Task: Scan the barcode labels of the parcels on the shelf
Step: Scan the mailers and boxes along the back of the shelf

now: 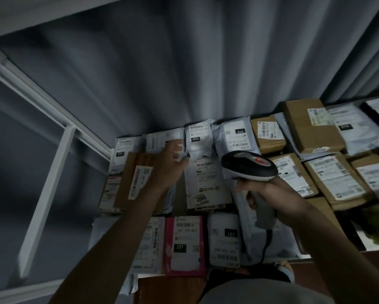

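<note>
Grey corrugated wall fills the upper half of the head view, with a white shelf frame (68, 132) slanting across the upper left, and below it I see the shelf packed with parcels lying label-up. My left hand (173, 165) reaches into the centre of the frame, fingers spread and resting on a white poly mailer (162, 139) in the back row, just above a brown carton (138, 176); it looks to be steadying or shifting it, not clasping it. My right hand (269, 194) is wrapped around the grey handle of the barcode scanner (249, 165), whose black head points towards the tall white parcel marked 2005 (206, 183) at centre. A pink parcel (185, 244) sits in the front row at lower centre, and brown boxes (311, 123) run off to the upper right. How many labels are already read I cannot tell; nothing marks a parcel as scanned, so I judge much of the shelf remains.
</note>
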